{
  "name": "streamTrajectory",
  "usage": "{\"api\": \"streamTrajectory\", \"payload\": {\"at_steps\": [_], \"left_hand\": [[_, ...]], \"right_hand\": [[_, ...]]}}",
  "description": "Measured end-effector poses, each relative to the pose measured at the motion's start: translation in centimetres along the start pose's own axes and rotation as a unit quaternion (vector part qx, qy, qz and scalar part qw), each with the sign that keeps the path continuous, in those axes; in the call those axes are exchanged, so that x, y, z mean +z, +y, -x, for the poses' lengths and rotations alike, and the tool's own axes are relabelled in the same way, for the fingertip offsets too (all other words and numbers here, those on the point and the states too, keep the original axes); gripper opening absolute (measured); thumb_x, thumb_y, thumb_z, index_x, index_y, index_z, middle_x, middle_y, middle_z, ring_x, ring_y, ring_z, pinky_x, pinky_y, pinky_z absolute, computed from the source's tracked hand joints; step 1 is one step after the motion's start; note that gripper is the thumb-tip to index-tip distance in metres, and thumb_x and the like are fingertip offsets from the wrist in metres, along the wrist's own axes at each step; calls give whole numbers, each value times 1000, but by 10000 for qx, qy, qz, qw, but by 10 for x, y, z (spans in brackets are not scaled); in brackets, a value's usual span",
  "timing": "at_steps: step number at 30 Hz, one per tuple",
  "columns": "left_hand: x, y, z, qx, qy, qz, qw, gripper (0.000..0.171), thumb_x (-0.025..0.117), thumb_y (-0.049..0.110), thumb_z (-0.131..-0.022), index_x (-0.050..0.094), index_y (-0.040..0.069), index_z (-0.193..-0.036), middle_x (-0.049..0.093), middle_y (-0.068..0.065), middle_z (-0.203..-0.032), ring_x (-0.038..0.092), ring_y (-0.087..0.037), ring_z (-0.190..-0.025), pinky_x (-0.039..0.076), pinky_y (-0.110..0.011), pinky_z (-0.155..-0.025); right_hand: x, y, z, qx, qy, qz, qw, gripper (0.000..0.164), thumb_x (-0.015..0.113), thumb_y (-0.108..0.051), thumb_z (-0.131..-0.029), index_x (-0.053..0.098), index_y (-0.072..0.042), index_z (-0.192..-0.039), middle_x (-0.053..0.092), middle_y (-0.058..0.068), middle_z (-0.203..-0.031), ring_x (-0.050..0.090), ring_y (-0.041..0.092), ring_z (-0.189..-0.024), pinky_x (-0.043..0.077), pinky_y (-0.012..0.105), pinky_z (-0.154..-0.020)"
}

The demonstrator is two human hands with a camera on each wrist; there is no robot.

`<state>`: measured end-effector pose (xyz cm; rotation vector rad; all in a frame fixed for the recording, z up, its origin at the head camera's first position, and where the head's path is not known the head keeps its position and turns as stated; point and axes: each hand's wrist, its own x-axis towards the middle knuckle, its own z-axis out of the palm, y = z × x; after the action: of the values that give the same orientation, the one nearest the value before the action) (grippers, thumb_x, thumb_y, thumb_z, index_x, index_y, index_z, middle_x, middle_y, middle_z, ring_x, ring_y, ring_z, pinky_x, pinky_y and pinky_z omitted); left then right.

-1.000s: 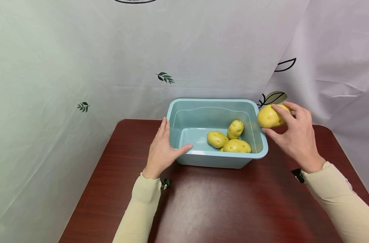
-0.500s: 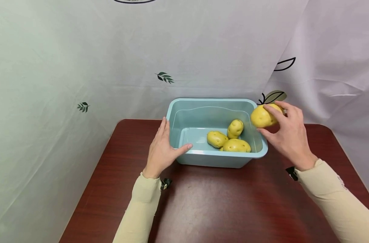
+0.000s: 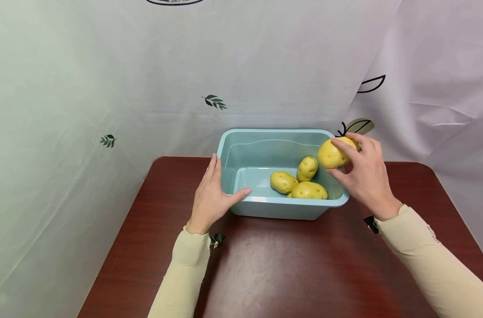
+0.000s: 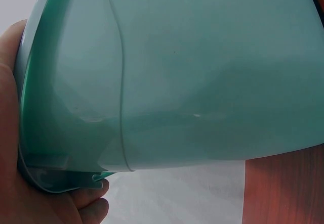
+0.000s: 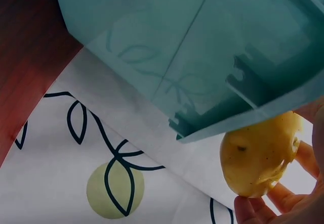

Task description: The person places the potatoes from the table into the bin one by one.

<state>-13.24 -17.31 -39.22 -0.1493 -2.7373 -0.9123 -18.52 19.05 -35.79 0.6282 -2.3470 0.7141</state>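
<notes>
A yellow potato (image 3: 332, 154) is pinched between the fingers and thumb of my right hand (image 3: 364, 174), raised at the right end of the light blue plastic bin (image 3: 273, 210). In the right wrist view the potato (image 5: 260, 153) shows beside the bin's rim. Several more potatoes lie together at the right of the bin floor, among them a rounded potato (image 3: 284, 182), a more upright potato (image 3: 307, 168) and a larger potato (image 3: 309, 191); another is mostly hidden. My left hand (image 3: 212, 198) rests at the bin's front left corner, fingers straight along the left rim, thumb over the front rim.
The bin stands on a dark red-brown wooden table (image 3: 273, 265), near its back edge. Behind hangs a pale cloth (image 3: 265, 66) with leaf prints. The bin floor's left part (image 3: 253, 179) shows bare plastic.
My right hand has moved left with the potato, from outside the bin's right rim to over its right end. The left hand and the other potatoes have stayed in place.
</notes>
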Motion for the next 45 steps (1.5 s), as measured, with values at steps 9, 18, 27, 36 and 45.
{"api": "streamTrajectory", "payload": {"at_steps": [9,18,27,36,45], "left_hand": [[0,0,0,41,44,-6,10000,121,64,80,-76,24,3,-159,11,-2,-168,20,-22,-152,33,-52,-114],[0,1,1,10,38,-21,10000,121,64,80,-76,24,2,-159,12,-3,-168,22,-22,-152,35,-52,-113],[0,0,1,-1,40,-32,10000,120,66,78,-76,23,2,-159,10,-1,-168,23,-23,-151,36,-52,-112],[1,-1,0,-3,35,-18,10000,120,65,79,-76,23,2,-159,10,-1,-168,24,-22,-151,36,-51,-112],[2,-1,0,48,71,-33,10000,120,65,79,-77,23,2,-159,12,-4,-168,26,-23,-150,38,-52,-110]], "right_hand": [[7,-3,-3,-53,-122,-23,9999,69,95,-1,-60,69,-5,-124,52,27,-135,41,49,-119,34,60,-95],[12,-5,-6,-157,-429,206,9987,70,94,1,-61,69,-7,-125,50,26,-139,38,48,-121,30,66,-95],[19,-6,-11,-174,-641,333,9972,67,94,0,-62,69,-6,-125,48,26,-139,35,48,-121,29,67,-94],[29,-6,-12,-273,-967,395,9942,69,96,-5,-62,69,-6,-125,48,26,-138,34,47,-122,27,64,-97],[20,-6,-11,-283,-852,332,9954,63,92,0,-65,70,-3,-124,49,26,-140,36,48,-122,29,65,-96]]}}
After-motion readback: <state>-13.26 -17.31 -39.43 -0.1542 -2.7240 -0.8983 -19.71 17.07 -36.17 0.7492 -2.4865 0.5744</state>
